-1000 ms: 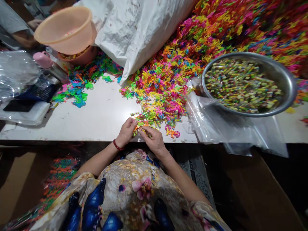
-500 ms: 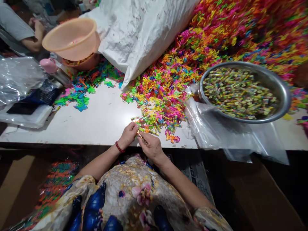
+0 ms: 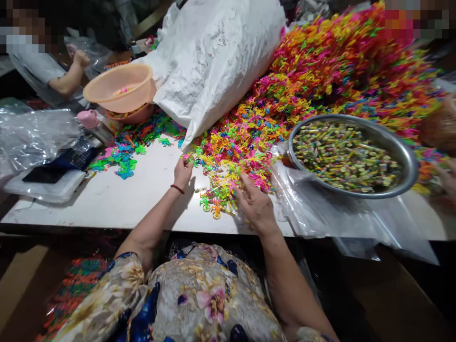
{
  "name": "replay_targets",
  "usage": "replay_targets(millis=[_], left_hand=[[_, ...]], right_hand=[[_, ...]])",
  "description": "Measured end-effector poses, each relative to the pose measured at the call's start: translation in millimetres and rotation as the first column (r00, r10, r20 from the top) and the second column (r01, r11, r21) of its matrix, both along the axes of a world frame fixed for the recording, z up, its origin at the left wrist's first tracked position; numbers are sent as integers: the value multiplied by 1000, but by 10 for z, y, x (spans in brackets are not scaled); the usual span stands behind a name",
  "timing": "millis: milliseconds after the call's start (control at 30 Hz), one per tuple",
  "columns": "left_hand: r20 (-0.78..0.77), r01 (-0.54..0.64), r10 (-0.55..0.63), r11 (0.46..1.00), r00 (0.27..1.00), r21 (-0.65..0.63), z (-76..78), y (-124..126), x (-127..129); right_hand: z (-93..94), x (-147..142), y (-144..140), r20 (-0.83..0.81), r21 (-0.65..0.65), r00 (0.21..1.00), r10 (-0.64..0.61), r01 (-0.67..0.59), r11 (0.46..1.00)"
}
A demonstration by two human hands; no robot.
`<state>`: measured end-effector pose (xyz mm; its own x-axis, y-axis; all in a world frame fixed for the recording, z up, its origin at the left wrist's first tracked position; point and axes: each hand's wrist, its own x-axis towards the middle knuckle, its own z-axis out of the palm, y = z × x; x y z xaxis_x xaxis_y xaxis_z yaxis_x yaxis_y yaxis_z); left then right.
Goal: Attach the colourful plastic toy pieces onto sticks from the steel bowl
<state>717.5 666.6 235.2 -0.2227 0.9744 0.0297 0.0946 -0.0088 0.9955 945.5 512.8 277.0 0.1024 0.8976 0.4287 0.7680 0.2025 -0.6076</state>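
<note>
My left hand [image 3: 183, 173], with a red bead bracelet at the wrist, is closed in a pinch at the left edge of a heap of small bright plastic pieces [image 3: 249, 128]. What lies between its fingertips is too small to make out. Over the near part of that heap, my right hand [image 3: 257, 205] is open, thumb and forefinger apart and slightly blurred. Between the hands lie small printed tubes and an orange wheeled plastic piece [image 3: 216, 209] on the white table [image 3: 149, 190].
A steel basin [image 3: 409, 166] of small printed tubes stands right, on clear plastic bags [image 3: 302, 202]. A white sack [image 3: 221, 61] lies behind. Left are a peach plastic basin [image 3: 117, 92], a pink-lidded bottle [image 3: 89, 119] and a dark phone [image 3: 44, 174]. Another person's arm [image 3: 67, 80] shows upper left.
My hands, together near the table's front edge before, have separated. The left has moved forward to the heap's edge; the right has moved rightward over the pieces and its fingers have opened.
</note>
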Motion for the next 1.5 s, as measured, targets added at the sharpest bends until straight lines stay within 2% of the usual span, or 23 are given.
replay_targets(millis=[67, 133, 233, 333, 400, 433, 533, 567, 600, 700, 767, 833, 900, 1033, 1100, 1167, 1233, 1333, 1400, 1500], left_hand=[[-6, -58, 59, 992, 998, 110, -13, 274, -92], [5, -42, 42, 988, 999, 148, -54, 436, -146], [-41, -34, 38, 994, 998, 103, -140, 489, -165], [14, -115, 116, 992, 993, -48, -183, 387, -154], [210, -116, 145, 982, 967, -147, -168, 267, -159], [333, -76, 133, 981, 933, -180, -151, 198, -170], [643, 117, 56, 968, 764, -224, -94, -18, -232], [711, 175, 39, 958, 702, -226, -81, -86, -257], [761, 223, 27, 949, 648, -223, -72, -151, -280], [824, 328, -18, 922, 567, -205, -70, -303, -333], [828, 369, -41, 906, 560, -205, -73, -367, -349], [824, 375, -43, 903, 566, -211, -78, -406, -354], [780, 340, -47, 915, 624, -217, -93, -433, -350], [467, 184, -58, 956, 883, -230, -162, -476, -334], [369, 121, -45, 975, 928, -186, -176, -488, -336], [410, 114, -54, 986, 911, -123, -146, -484, -351], [512, 135, -56, 984, 857, -118, -75, -472, -375], [608, 198, -8, 949, 794, -245, 48, -481, -393], [649, 253, 10, 916, 761, -311, 106, -527, -370], [744, 333, 23, 884, 668, -327, 149, -653, -273]], right_hand=[[-13, 159, 41, 72, -14, 991, -113, 114, 993], [-73, 217, 19, 90, -8, 982, -165, 166, 986], [-209, 123, -93, -37, -35, 995, -92, 91, 995], [-305, -91, -213, -306, -144, 952, 17, -64, 987], [-319, -242, -257, -539, -247, 842, 24, -186, 951], [-313, -310, -263, -657, -281, 754, 10, -257, 924], [-273, -469, -235, -880, -287, 472, -55, -435, 854], [-262, -505, -217, -904, -279, 422, -68, -463, 842], [-255, -535, -200, -911, -278, 405, -72, -475, 835], [-276, -586, -169, -878, -303, 474, -63, -449, 841], [-321, -599, -175, -838, -322, 543, -58, -406, 855], [-380, -607, -194, -820, -325, 569, -58, -380, 866], [-437, -617, -216, -827, -321, 559, -52, -395, 861], [-504, -659, -244, -831, -354, 554, -53, -453, 818], [-507, -682, -251, -825, -381, 562, -67, -463, 800], [-498, -691, -252, -810, -379, 584, -51, -456, 805], [-485, -683, -249, -784, -333, 621, -2, -416, 846], [-457, -646, -245, -744, -261, 666, 47, -355, 898], [-423, -624, -246, -745, -267, 665, 48, -363, 893], [-360, -625, -247, -780, -270, 626, 13, -355, 895]])
